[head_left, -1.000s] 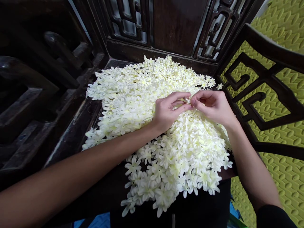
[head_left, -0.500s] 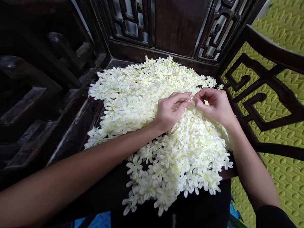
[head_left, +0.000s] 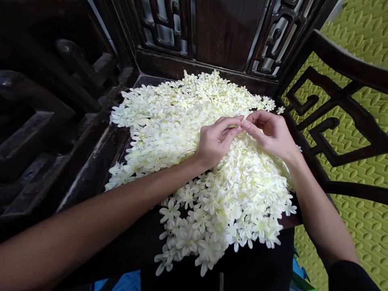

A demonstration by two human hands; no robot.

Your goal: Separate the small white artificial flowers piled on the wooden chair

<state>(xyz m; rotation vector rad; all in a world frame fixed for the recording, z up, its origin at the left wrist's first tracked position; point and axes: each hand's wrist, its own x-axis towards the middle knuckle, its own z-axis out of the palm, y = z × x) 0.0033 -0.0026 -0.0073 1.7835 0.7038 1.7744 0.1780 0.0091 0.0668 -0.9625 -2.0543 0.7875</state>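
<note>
A big heap of small cream-white fabric flowers (head_left: 182, 133) covers the seat of a dark carved wooden chair (head_left: 100, 161). Over the heap's right-centre, my left hand (head_left: 216, 141) and my right hand (head_left: 271, 135) meet fingertip to fingertip. Both pinch a small flower piece (head_left: 241, 123) between thumb and forefinger; the piece is mostly hidden by the fingers. My forearms reach in from the lower left and lower right, the left one lying across the flowers.
The chair's carved backrest (head_left: 227, 32) stands behind the heap and its openwork armrest (head_left: 336, 117) runs along the right. A green patterned mat (head_left: 363, 226) covers the floor to the right. More dark wooden furniture (head_left: 39, 105) stands at the left.
The hands stay together at the same spot; only the fingertips have shifted slightly as they work the small flower piece. The heap has not changed.
</note>
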